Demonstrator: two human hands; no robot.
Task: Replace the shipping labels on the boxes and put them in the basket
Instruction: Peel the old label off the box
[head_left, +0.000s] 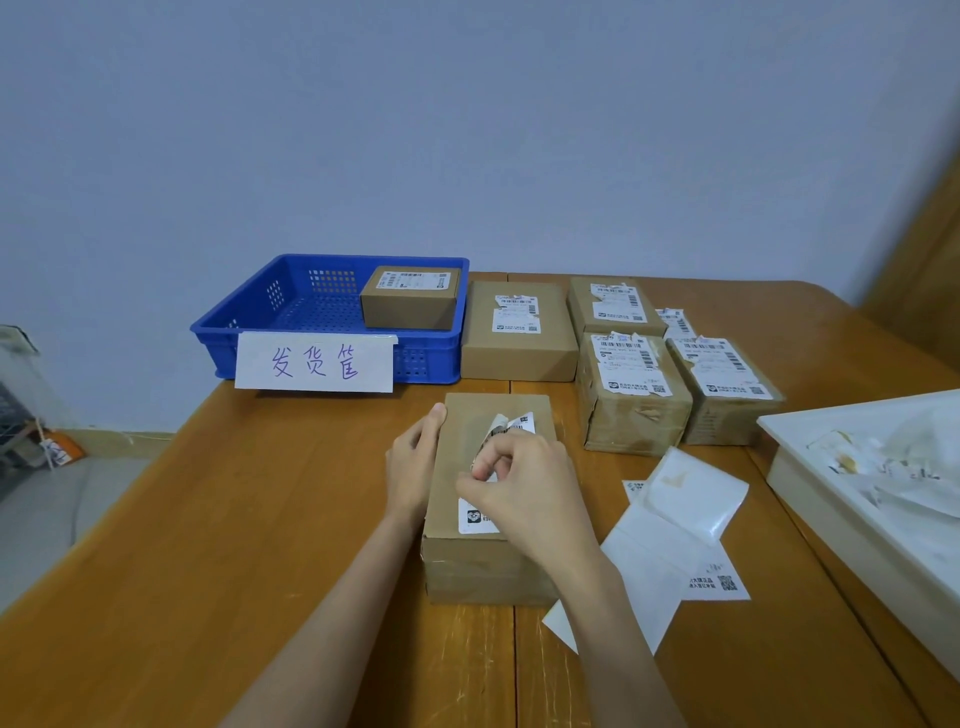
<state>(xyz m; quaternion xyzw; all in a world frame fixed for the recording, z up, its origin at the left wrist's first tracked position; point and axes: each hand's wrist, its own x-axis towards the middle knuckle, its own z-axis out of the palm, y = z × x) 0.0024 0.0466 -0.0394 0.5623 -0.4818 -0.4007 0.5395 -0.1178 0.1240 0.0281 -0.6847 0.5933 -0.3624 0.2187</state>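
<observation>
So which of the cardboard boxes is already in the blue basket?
The small box in the basket's far right corner, its label intact. The others all sit on the table.

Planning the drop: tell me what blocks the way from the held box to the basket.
Nothing visible. Bare wooden table lies between the brown cardboard box and the blue plastic basket, whose left part is free.
</observation>
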